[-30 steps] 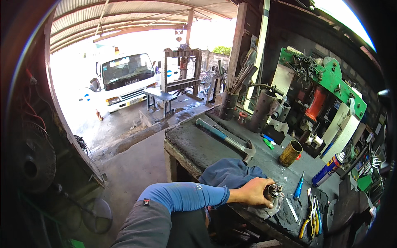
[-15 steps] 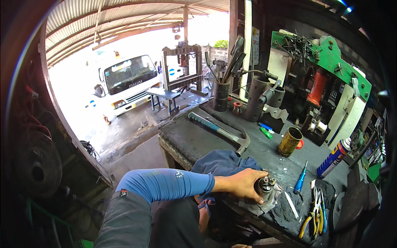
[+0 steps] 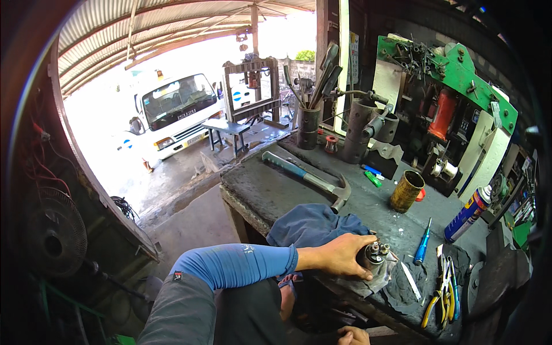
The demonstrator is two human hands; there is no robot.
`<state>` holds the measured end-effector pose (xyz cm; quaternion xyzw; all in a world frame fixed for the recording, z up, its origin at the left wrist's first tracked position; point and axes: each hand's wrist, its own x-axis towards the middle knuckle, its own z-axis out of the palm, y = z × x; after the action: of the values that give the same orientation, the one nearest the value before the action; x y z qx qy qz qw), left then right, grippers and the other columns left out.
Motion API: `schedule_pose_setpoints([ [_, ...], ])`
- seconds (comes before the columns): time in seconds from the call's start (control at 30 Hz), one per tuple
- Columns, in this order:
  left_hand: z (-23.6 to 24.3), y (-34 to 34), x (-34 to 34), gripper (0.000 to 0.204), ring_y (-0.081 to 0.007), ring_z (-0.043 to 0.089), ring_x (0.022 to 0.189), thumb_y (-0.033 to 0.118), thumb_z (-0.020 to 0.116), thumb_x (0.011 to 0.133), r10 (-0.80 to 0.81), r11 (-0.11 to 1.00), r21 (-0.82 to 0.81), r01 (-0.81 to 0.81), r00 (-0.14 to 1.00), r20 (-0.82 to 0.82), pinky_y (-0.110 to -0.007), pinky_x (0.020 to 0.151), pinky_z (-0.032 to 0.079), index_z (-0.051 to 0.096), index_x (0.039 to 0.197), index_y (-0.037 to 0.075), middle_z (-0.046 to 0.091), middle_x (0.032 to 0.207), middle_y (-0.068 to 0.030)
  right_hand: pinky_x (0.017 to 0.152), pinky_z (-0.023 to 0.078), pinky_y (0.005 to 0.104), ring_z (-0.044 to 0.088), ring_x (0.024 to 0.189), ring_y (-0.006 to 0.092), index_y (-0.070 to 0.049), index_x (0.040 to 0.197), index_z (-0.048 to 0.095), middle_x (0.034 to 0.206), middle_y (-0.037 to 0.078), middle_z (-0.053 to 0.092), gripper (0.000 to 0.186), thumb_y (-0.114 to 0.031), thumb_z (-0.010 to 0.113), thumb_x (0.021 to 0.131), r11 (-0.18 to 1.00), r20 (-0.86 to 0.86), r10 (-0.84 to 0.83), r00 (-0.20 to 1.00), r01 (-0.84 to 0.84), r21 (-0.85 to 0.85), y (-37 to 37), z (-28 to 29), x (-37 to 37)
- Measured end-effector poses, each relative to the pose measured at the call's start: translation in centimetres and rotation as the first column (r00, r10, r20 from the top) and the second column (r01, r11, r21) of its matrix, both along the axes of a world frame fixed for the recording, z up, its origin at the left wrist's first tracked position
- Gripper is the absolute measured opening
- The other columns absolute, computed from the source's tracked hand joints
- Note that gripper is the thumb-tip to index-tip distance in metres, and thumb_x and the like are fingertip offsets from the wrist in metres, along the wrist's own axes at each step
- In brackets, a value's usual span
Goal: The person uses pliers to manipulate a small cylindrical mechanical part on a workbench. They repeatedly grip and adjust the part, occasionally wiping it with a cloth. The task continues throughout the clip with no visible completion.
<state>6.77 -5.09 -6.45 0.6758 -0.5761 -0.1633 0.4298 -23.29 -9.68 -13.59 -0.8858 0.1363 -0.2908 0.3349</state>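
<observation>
My left hand (image 3: 339,256), on a blue-sleeved arm, is closed around a dark cylindrical metal part with studs on its end (image 3: 375,255). The part rests on a grey rag (image 3: 374,282) near the front edge of a dark workbench (image 3: 259,190). A crumpled blue cloth (image 3: 310,224) lies just behind my wrist. Only the knuckles of my right hand (image 3: 352,336) show at the bottom edge, below the bench front; whether it holds anything is hidden.
On the bench lie a claw hammer (image 3: 313,179), a brass-coloured can (image 3: 406,191), a blue screwdriver (image 3: 422,248), pliers (image 3: 444,287) and a spray can (image 3: 468,213). A cup of tools (image 3: 307,123) stands at the back. A white truck (image 3: 172,109) is parked outside.
My left hand stays clamped on the metal part. My head has turned, shifting the bench in view, and my right hand's knuckles have appeared at the bottom edge.
</observation>
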Motion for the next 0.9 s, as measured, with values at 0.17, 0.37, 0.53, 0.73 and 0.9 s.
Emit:
schedule_pose_setpoints([
  [0.17, 0.2, -0.5, 0.0, 0.074, -0.0382, 0.073, 0.111, 0.035, 0.098, 0.077, -0.024, 0.999, -0.037, 0.025, 1.0, 0.011, -0.045, 0.098, 0.056, 0.064, 0.134, 0.001, 0.076, 0.118, -0.0232, 0.078, 0.058, 0.0448, 0.074, 0.086, 0.0364, 0.0, 0.086, 0.074, 0.097, 0.016, 0.077, 0.024, -0.016, 0.074, 0.104, 0.996, 0.126, 0.065, 0.99, -0.057, -0.068, 0.1, 2.9, 2.3],
  [0.37, 0.8, 0.3, 0.8, 0.069, -0.0155, 0.069, 0.111, 0.029, 0.102, 0.08, 0.015, 1.0, 0.025, -0.016, 0.999, 0.039, -0.037, 0.1, 0.057, 0.069, 0.134, 0.003, 0.076, 0.119, -0.0111, 0.067, 0.052, 0.0419, 0.066, 0.072, 0.0321, -0.002, 0.088, 0.07, 0.09, 0.012, 0.071, 0.016, -0.002, 0.086, 0.088, 0.976, 0.226, 0.132, 0.965, -0.086, -0.202, -2.0, 1.1, 4.8],
  [0.53, 0.6, -0.4, -0.3, 0.073, -0.0134, 0.07, 0.111, 0.029, 0.102, 0.08, 0.01, 1.0, 0.017, -0.008, 0.99, -0.142, -0.034, 0.105, 0.056, 0.068, 0.137, 0.001, 0.078, 0.122, -0.0068, 0.065, 0.048, 0.0384, 0.063, 0.069, 0.0261, -0.005, 0.083, 0.067, 0.085, 0.007, 0.067, 0.022, -0.004, 0.089, 0.085, 0.971, 0.274, 0.091, 0.957, -0.024, -0.238, -3.2, 1.2, 3.9],
  [0.73, 0.3, -0.4, -0.3, 0.067, -0.0109, 0.066, 0.115, 0.02, 0.104, 0.079, 0.004, 0.999, 0.049, 0.012, 0.951, -0.308, -0.031, 0.106, 0.055, 0.069, 0.135, 0.003, 0.073, 0.125, -0.001, 0.069, 0.051, 0.0392, 0.065, 0.072, 0.0275, -0.005, 0.086, 0.069, 0.092, 0.009, 0.07, 0.02, -0.003, 0.089, 0.084, 0.984, 0.288, 0.079, 0.954, -0.029, -0.175, -3.6, 0.3, 4.0],
  [0.9, 0.8, 0.1, 0.6, 0.077, -0.0194, 0.071, 0.118, 0.034, 0.102, 0.078, -0.01, 1.0, -0.011, 0.01, 1.0, 0.009, -0.038, 0.108, 0.055, 0.067, 0.139, 0.001, 0.077, 0.125, -0.0134, 0.083, 0.057, 0.0453, 0.07, 0.099, 0.0413, -0.005, 0.12, 0.075, 0.119, 0.019, 0.072, 0.041, -0.021, 0.09, 0.085, 0.989, 0.068, 0.121, 0.99, -0.127, 0.082, -0.3, -3.4, 3.0],
])
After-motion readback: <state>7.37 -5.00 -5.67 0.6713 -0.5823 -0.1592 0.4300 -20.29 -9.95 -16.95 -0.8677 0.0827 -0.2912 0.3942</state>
